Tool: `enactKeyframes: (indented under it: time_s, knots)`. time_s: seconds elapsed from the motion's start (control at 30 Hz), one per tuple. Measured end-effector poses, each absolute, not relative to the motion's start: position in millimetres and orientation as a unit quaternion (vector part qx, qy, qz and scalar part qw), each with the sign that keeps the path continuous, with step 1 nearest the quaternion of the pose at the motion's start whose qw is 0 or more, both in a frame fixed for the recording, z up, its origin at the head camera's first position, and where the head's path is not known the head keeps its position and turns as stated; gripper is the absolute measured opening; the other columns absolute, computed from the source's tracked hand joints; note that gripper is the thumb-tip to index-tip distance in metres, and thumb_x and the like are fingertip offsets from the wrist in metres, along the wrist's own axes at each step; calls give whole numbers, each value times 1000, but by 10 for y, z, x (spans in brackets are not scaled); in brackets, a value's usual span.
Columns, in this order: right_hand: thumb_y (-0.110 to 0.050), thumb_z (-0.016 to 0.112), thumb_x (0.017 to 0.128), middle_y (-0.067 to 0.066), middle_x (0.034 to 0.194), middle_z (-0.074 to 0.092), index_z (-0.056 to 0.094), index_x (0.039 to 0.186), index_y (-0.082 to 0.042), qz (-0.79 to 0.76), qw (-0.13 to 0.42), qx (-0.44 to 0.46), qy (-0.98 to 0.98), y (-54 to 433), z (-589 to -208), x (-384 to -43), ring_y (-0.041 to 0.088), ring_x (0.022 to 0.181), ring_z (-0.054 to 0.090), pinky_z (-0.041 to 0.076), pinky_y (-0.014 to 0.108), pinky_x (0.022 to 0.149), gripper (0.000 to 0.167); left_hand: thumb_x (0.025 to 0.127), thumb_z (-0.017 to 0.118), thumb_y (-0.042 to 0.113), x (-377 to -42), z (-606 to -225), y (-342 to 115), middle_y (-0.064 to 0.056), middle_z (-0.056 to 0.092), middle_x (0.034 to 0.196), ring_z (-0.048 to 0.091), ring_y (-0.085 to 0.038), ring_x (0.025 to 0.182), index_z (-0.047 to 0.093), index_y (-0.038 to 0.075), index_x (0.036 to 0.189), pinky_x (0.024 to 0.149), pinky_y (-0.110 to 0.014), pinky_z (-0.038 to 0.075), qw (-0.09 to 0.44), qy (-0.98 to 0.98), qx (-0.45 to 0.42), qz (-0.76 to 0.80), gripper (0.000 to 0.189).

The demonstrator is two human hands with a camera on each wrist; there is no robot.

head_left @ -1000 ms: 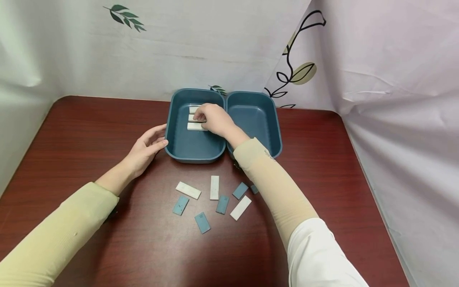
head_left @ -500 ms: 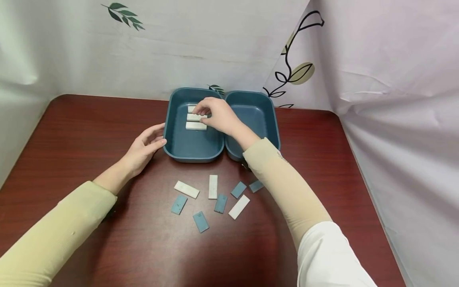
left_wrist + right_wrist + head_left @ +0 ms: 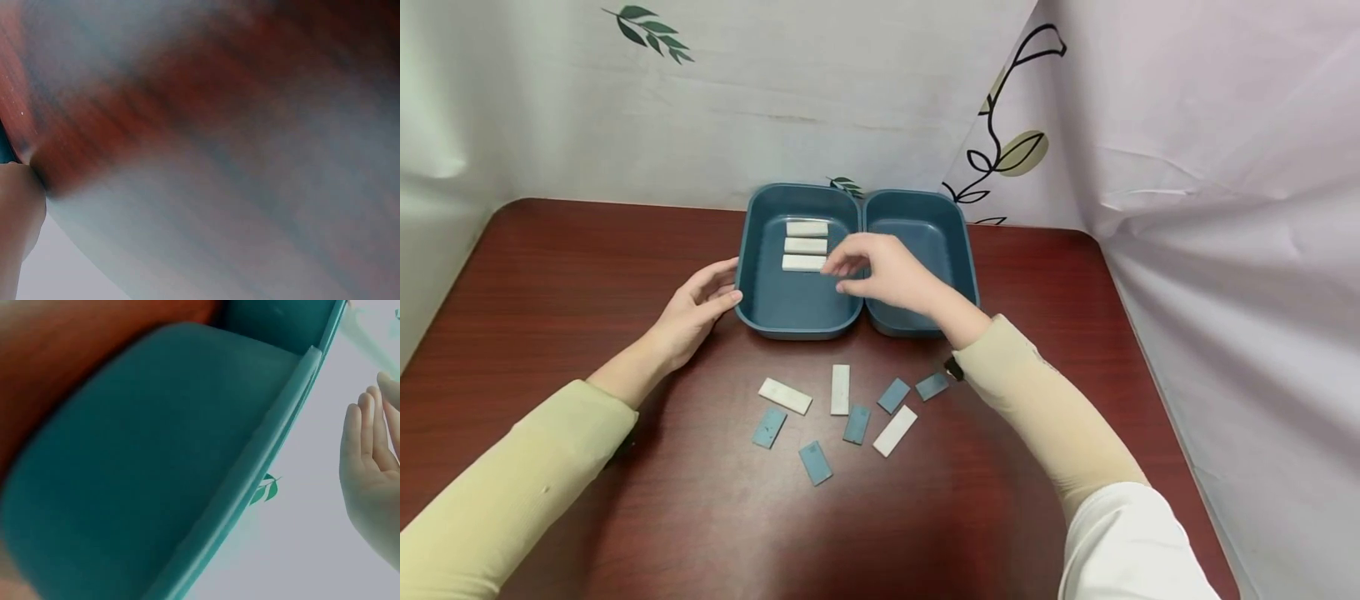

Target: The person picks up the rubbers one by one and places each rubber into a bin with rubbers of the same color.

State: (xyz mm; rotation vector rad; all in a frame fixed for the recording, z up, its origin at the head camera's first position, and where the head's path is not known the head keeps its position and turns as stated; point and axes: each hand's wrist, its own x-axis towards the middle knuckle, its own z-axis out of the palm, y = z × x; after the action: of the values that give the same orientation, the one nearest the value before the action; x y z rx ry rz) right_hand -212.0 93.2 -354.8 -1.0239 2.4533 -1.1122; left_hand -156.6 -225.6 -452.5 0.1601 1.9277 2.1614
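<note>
My left hand (image 3: 692, 308) rests against the left wall of the left blue tray (image 3: 797, 321), fingers extended along the outside and thumb near the front corner. My right hand (image 3: 887, 271) is over the line where the two trays meet, its fingers loosely bent and holding nothing. Three white rectangular tiles (image 3: 805, 246) lie in a neat stack of rows inside the left tray; the fingertips are right at the end of the nearest one. In the right wrist view, the right hand (image 3: 372, 469) appears beyond the blue tray wall (image 3: 250, 462).
The right blue tray (image 3: 928, 237) stands against the left one. Before them on the dark red table (image 3: 715, 483) lie three loose white tiles (image 3: 840, 389) and several smaller blue-grey tiles (image 3: 816, 462). Patterned white curtains (image 3: 737, 100) border the table's back and sides.
My right hand has drawn away from the white tiles, to the right and toward me, uncovering all three. The left hand keeps its place at the tray's side.
</note>
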Motion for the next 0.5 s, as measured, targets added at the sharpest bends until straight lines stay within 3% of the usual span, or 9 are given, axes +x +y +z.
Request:
enactKeyframes:
  time_s: [0.27,0.5]
  knots:
    - [2,80,92,8,108,74,79,111,-3,-395,168,-369,824,1200,-3620,-1826,22,99,70,62,45,95,20,110,57,8,-1565,-4513,-2255,8,54,144,59,-4,124,42,11,162,102,-11,48,121,662,54,738,55]
    - [3,81,90,10,105,72,77,107,-1,-396,220,-378,808,1399,-3693,-1605,31,97,71,62,49,92,18,110,58,8,-1564,-4514,-2248,7,54,144,58,-5,125,40,9,163,102,-11,48,119,660,55,740,56]
